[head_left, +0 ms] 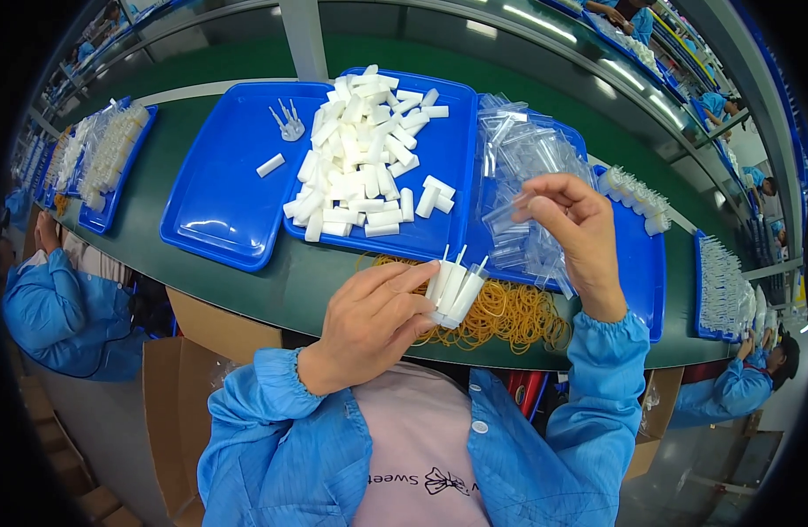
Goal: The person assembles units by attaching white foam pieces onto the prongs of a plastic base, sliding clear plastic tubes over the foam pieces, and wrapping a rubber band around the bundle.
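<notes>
My left hand (369, 318) is closed around a clear pronged plastic base with white tubes (456, 294) set upright on its prongs; thin prong tips stick out of the tops. My right hand (584, 228) pinches a clear plastic tube (507, 216) between thumb and fingertips. Below that hand lies a heap of clear plastic tubes (536, 154) on a blue tray. White tubes (355, 162) are piled on the middle blue tray (452, 105), just beyond my left hand.
Yellow rubber bands (518, 321) lie bunched along the near table edge. A left blue tray (215, 189) bears one bare pronged base (289, 121) and a single white tube (270, 164). White assemblies (637, 198) stand far right. Cardboard boxes (180, 395) and co-workers flank me.
</notes>
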The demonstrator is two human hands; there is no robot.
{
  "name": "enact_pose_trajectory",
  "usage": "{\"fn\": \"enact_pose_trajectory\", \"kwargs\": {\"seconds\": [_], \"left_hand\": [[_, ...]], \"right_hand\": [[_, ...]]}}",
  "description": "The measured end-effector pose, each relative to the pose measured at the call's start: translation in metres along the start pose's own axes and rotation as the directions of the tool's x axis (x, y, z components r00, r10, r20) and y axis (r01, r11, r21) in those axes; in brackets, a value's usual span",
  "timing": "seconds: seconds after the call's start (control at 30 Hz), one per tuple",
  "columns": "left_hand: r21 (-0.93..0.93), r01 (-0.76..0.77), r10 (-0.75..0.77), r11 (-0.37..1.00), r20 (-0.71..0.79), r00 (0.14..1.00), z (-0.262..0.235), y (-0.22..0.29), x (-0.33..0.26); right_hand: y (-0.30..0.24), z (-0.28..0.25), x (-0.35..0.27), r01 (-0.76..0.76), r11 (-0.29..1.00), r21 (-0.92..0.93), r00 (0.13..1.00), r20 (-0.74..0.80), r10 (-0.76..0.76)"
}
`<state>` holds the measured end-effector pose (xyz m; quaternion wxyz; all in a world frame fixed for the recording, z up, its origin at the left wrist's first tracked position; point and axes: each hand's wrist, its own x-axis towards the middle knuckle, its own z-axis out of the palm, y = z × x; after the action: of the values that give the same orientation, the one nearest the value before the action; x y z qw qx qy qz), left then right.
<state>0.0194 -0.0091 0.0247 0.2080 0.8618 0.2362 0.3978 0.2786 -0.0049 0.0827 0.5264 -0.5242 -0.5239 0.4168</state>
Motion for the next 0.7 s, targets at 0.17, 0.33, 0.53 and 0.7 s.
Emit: {"fn": "enact_pose_trajectory", "kwargs": {"seconds": [0.17, 0.33, 0.53, 0.7], "left_hand": [[0.035, -0.032, 0.031, 0.999, 0.037, 0.999, 0.000, 0.007, 0.004], [0.041, -0.071, 0.069, 0.997, 0.049, 0.996, -0.001, 0.012, 0.005], [0.055, -0.106, 0.102, 0.993, 0.064, 0.993, -0.002, 0.012, 0.006], [0.069, -0.124, 0.118, 0.990, 0.083, 0.990, -0.004, 0.015, 0.008]], "right_hand": [[-0.011, 0.001, -0.010, -0.066, 0.997, 0.051, 0.997, 0.041, 0.064], [-0.006, 0.000, -0.011, -0.183, 0.980, 0.077, 0.976, 0.134, 0.171], [0.000, 0.006, -0.015, -0.269, 0.950, 0.159, 0.949, 0.212, 0.233], [-0.001, 0.008, -0.017, -0.282, 0.938, 0.204, 0.946, 0.222, 0.236]]}}
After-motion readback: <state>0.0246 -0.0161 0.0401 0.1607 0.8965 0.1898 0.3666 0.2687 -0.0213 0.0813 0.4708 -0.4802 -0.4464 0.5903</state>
